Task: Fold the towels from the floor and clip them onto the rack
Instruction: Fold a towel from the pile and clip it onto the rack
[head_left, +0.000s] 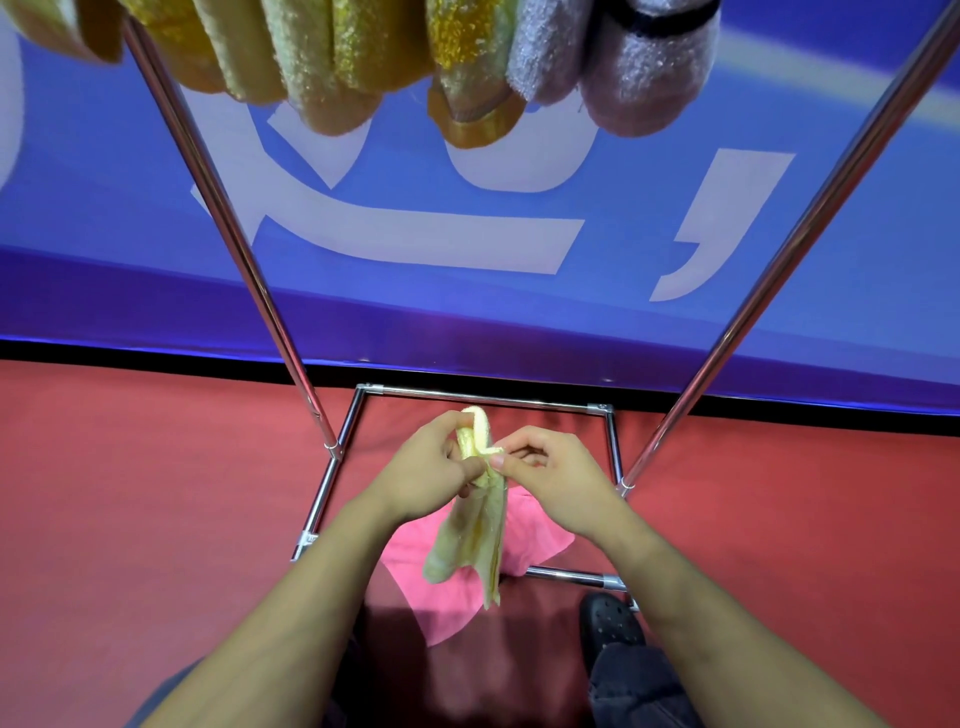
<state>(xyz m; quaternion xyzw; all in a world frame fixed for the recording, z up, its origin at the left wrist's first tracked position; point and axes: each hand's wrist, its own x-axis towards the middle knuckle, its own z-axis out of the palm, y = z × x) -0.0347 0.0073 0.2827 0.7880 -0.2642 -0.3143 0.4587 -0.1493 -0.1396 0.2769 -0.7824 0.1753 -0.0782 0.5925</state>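
Right now my two hands meet low in the middle of the view, both working on a pale yellow towel (478, 530). My left hand (426, 467) has its grip closed around the bunched top of the towel, fingers curled over it, with a folded loop of cloth poking out at 12 o'clock above my knuckles. My right hand (550, 470), at 3 o'clock from the left, pinches the towel's upper edge between thumb and forefinger, the other fingers curled in. The rest of the towel hangs straight down toward 6 o'clock from my hands, creased lengthwise into narrow folds, its lower end clear of the floor as far as I can tell.

Directly beneath it, a pink towel (447, 587) lies spread on the red floor (156, 493), partly inside the chrome base frame of the rack (483, 399). The rack's two slanted uprights rise from the base toward 11 o'clock and 1 o'clock. At 12 o'clock, along the top of the view, folded towels already hang in a row: several yellow and gold hanging towels (311, 57), then lilac hanging towels (639, 67) to their right, one of them crossed by a dark band. Behind the rack stands a blue banner (519, 291) with large white lettering. At 5 o'clock my black perforated shoe (610, 623) rests on the floor just beside the base's near bar.
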